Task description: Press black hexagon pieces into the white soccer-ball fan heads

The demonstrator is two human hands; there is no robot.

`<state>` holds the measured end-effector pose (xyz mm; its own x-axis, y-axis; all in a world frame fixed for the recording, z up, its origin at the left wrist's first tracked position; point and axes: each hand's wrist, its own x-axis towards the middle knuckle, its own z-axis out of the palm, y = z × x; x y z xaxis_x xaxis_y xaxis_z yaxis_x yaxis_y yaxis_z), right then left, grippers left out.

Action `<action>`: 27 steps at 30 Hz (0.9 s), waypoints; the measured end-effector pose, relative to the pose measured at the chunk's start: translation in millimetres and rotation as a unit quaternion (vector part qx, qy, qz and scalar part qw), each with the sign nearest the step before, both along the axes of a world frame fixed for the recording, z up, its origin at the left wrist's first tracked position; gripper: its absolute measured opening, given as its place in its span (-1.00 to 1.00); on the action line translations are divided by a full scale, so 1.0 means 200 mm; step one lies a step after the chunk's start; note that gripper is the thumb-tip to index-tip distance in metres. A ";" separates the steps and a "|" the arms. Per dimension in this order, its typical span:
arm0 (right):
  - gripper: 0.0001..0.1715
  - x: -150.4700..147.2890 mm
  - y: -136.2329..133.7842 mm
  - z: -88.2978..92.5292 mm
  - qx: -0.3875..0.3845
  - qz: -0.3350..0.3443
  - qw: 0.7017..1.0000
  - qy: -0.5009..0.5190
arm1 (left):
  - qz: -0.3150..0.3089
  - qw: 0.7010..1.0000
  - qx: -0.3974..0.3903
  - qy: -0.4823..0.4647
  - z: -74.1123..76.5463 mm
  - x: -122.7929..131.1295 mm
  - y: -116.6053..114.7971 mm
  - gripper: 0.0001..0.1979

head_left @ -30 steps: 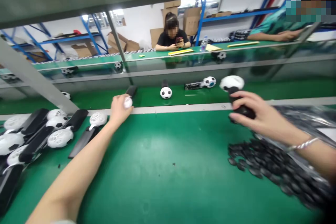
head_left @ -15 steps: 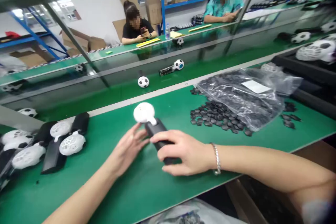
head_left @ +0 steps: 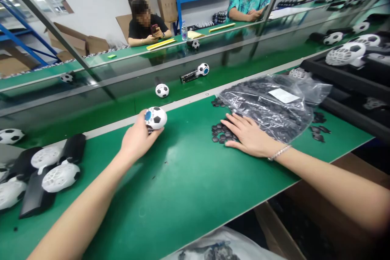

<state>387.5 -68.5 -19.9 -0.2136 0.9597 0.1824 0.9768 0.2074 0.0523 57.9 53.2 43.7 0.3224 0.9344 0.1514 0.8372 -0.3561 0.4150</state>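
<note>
My left hand is closed around a handheld fan with a soccer-ball head, white with black patches and a blue disc on its side. Its handle is mostly hidden behind my fingers. Over on the right, my right hand lies palm down with fingers spread on a pile of small black hexagonal pieces, covering part of it. Just behind that hand is a clear plastic bag full of similar black pieces.
Several more fans with white heads and black handles lie at the left of the green table. Fans also sit on the green belt beyond. Black trays stand at right. Two people sit across.
My right hand has let go of the fan's black handle and moved right onto the black pieces. My left hand, open before, now grips the fan, whose patterned ball side shows.
</note>
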 end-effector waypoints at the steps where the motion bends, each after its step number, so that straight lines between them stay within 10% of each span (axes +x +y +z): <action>1: -0.15 -0.03 0.05 0.00 -0.009 0.006 1.000 0.003 | -0.004 0.998 0.020 0.053 -0.03 0.02 0.00 -0.28; 10: -0.27 -0.23 0.44 0.07 -0.049 0.023 0.996 0.072 | -0.094 0.974 0.060 0.198 -0.10 0.08 -0.06 -0.30; 14: -0.52 -0.26 0.45 0.12 -0.009 0.017 0.991 0.130 | -0.199 0.960 0.040 0.191 -0.05 0.02 -0.13 -0.33; 20: -0.67 -0.41 0.45 0.19 -0.023 0.028 0.995 0.088 | -0.138 0.967 0.082 0.199 -0.03 0.09 -0.14 -0.50; 27: -0.79 -0.43 0.52 0.12 -0.044 0.021 0.993 0.106 | -0.251 0.956 -0.057 0.143 0.00 0.05 -0.25 -0.21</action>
<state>300.9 36.1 3.6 -0.2192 0.9650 0.1438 0.9545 0.2426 -0.1733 68.6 2.3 42.8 0.7478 0.6558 -0.1033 0.6571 -0.7092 0.2555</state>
